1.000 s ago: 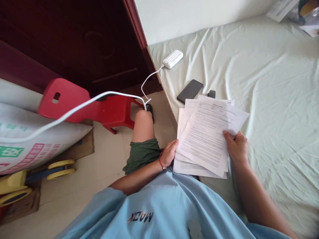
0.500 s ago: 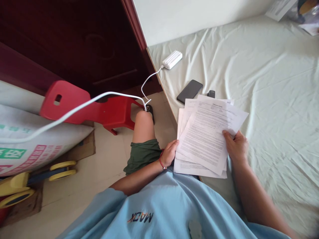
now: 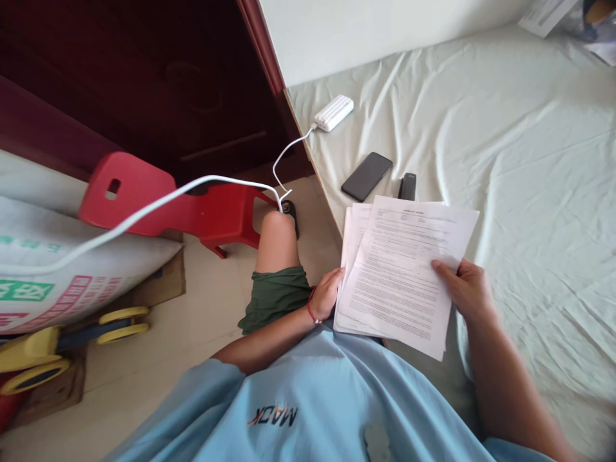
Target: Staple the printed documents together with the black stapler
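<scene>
A stack of printed paper sheets [image 3: 399, 276] rests over the near edge of a bed with a pale green sheet [image 3: 529, 167]. My left hand [image 3: 328, 294], with a red string at the wrist, grips the stack's left edge. My right hand [image 3: 462, 286] pinches the top sheet at its right edge, thumb on the print. The top sheet lies slightly askew over the ones beneath.
On the bed behind the papers lie a black phone [image 3: 366, 176], a small dark object [image 3: 407, 187] and a white power bank [image 3: 333, 113] with a white cable [image 3: 158, 204] running left. A red plastic stool [image 3: 163, 205], printed sack [image 3: 62, 269] and dark wooden door [image 3: 144, 83] stand at left.
My right hand has pulled the top sheet down and toward me, turning it squarer to the stack. The small dark object behind the papers now shows more fully. My left hand stays put.
</scene>
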The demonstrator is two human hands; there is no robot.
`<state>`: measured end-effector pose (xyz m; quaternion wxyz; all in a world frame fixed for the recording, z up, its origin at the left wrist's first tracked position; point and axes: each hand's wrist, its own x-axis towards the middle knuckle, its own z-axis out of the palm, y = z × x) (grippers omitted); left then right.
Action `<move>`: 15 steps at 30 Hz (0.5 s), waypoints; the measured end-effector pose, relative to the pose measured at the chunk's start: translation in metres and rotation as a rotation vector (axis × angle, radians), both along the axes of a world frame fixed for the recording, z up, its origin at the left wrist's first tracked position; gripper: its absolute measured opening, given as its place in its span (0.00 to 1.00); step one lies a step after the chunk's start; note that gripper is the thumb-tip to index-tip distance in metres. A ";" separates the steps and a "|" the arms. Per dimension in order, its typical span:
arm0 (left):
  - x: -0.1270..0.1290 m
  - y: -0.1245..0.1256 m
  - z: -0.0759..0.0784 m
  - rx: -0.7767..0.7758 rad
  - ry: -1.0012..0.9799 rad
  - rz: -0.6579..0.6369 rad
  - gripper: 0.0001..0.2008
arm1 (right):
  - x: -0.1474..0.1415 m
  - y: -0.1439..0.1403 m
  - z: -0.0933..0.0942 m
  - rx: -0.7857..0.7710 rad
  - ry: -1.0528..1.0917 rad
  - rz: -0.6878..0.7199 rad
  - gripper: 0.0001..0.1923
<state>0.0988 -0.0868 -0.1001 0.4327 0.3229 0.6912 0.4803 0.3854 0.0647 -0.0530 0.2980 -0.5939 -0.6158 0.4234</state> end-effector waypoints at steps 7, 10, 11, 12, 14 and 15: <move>-0.002 -0.003 -0.003 -0.008 0.030 -0.017 0.23 | -0.002 -0.002 -0.002 -0.134 0.050 0.025 0.19; -0.001 -0.003 -0.003 -0.017 0.018 -0.006 0.27 | -0.003 -0.003 -0.002 -0.159 0.012 0.025 0.20; -0.001 -0.003 -0.002 -0.018 0.005 0.002 0.29 | -0.003 -0.004 -0.003 -0.159 0.007 0.027 0.21; 0.000 -0.003 0.000 -0.017 -0.017 0.002 0.30 | -0.002 -0.004 -0.004 -0.154 0.008 0.032 0.21; 0.002 -0.002 0.005 -0.002 -0.071 -0.018 0.33 | -0.002 -0.005 -0.006 -0.135 0.020 0.042 0.20; 0.003 -0.001 0.008 0.008 -0.097 -0.033 0.33 | -0.002 -0.006 -0.007 -0.126 0.022 0.047 0.20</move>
